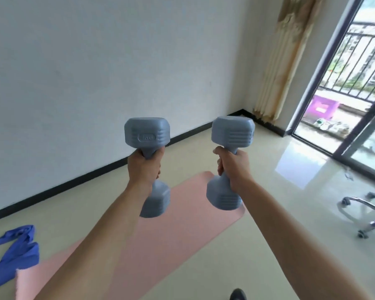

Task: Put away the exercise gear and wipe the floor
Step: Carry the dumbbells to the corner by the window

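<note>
Dumbbells come first: the left hand (143,167) is wrapped tight round the handle of the left dumbbell (148,165), and the right hand (233,167) is clenched the same way on the right dumbbell (230,161). Both are held upright in the air above the far end of the pink mat (182,224). They look moulded, rigid and fairly heavy, so the narrow middle grip is the sensible hold, and setting them down gently should spare the glossy floor (258,245). The mat seems soft and should roll up. A blue cloth (17,250) lies crumpled on the floor beside the mat's near left corner, limp and probably meant for wiping. A chrome chair base (366,217) stands to the right, well apart.
</note>
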Action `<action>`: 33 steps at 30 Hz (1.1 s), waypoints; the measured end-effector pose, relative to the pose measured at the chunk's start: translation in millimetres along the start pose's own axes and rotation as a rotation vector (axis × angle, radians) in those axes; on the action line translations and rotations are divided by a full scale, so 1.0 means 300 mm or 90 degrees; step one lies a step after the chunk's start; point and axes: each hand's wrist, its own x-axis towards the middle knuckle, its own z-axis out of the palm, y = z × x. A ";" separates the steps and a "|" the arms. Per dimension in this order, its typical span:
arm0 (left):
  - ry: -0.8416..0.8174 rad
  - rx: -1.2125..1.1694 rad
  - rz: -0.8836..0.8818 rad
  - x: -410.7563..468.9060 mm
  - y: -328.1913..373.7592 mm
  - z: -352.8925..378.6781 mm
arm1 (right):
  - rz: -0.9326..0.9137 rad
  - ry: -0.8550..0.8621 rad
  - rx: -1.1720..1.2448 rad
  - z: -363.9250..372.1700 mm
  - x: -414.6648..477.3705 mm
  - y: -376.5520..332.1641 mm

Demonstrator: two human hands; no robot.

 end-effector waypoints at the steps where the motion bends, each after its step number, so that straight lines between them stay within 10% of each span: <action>1: -0.017 -0.015 0.011 -0.007 0.022 0.063 | -0.002 0.017 0.007 -0.061 0.014 -0.010; 16: -0.187 -0.104 0.035 0.012 0.293 1.292 | -0.040 0.187 0.051 -1.040 0.621 -0.193; 33: -0.248 -0.160 0.014 0.822 0.480 2.287 | -0.034 0.203 0.073 -1.269 1.811 -0.462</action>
